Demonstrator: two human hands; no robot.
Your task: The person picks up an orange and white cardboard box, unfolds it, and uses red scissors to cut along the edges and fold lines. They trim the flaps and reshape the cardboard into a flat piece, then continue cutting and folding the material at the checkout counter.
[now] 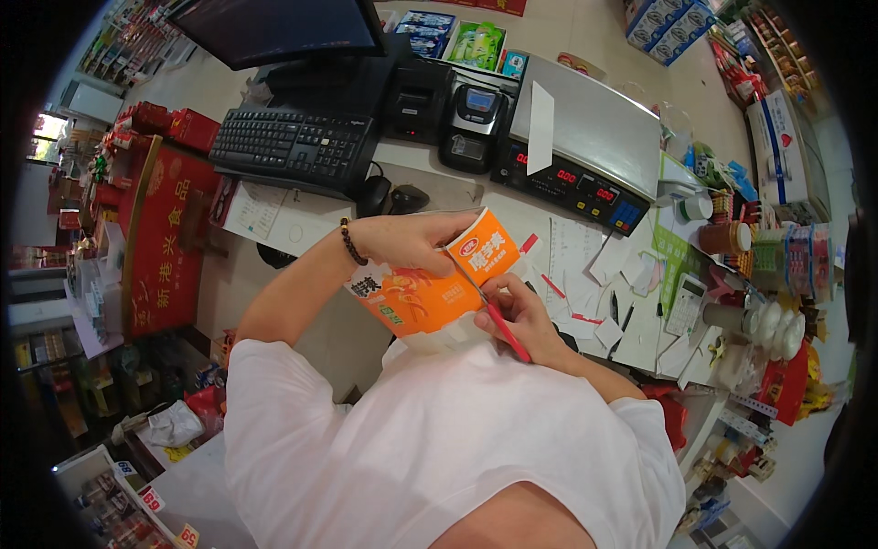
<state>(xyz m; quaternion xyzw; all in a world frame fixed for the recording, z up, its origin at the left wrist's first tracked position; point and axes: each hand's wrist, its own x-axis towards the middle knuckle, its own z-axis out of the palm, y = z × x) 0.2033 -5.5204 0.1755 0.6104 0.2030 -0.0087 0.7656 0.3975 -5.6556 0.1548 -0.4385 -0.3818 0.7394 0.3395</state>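
My left hand (pixel 407 242), with a dark bead bracelet at the wrist, grips a flat orange printed cardboard piece (pixel 413 297) along its far edge. My right hand (pixel 529 318) is closed around a pair of scissors with red handles (pixel 507 333). The scissor blades lie across the cardboard, and a slit parts its orange face between the two hands. The near edge of the cardboard shows a pale, whitish strip close to my white shirt. Some of the right fingers are hidden behind the handles.
Beyond my hands stand a keyboard (pixel 291 146), a monitor (pixel 283 32), a mouse (pixel 409 198), a black printer (pixel 419 99), a card terminal (pixel 474 126) and a weighing scale (pixel 590 128). Paper scraps (pixel 611 259), pens and a calculator (pixel 686 306) lie on the counter at right.
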